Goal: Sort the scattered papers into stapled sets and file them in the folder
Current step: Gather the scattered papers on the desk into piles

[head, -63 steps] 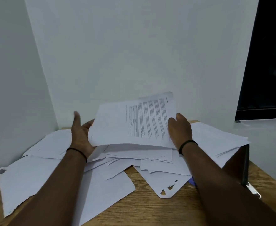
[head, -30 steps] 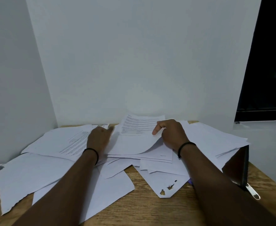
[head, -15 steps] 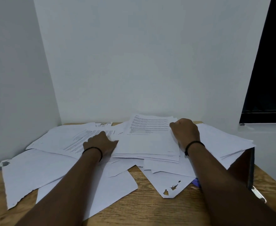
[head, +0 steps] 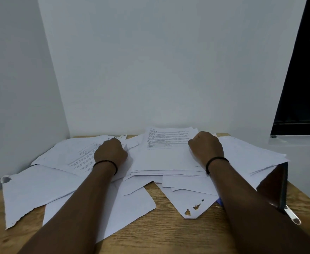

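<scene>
Scattered white papers point(head: 40, 189) cover the far half of the wooden table point(head: 169, 231). A squared-up paper stack point(head: 165, 162), printed text on its top sheet, lies in the middle. My right hand point(head: 205, 147) is curled at the stack's far right edge and grips it. My left hand point(head: 110, 153) rests to the left of the stack on a loose printed sheet point(head: 82, 156), its fingers curled into it; the fingertips are hidden. A dark folder point(head: 271, 186) stands at the right, partly under papers, with a metal clip point(head: 293, 217) at its near end.
A torn sheet with holes point(head: 191, 204) lies near the front centre, and a bit of something blue point(head: 219, 200) peeks out beside my right forearm. White walls close in at the back and left. A dark window point(head: 304, 70) is at the right.
The sheets I held up two seconds ago now lie flat as the middle stack. My left hand moved onto the left printed sheet and curled its fingers. My right hand stayed at the stack's right edge.
</scene>
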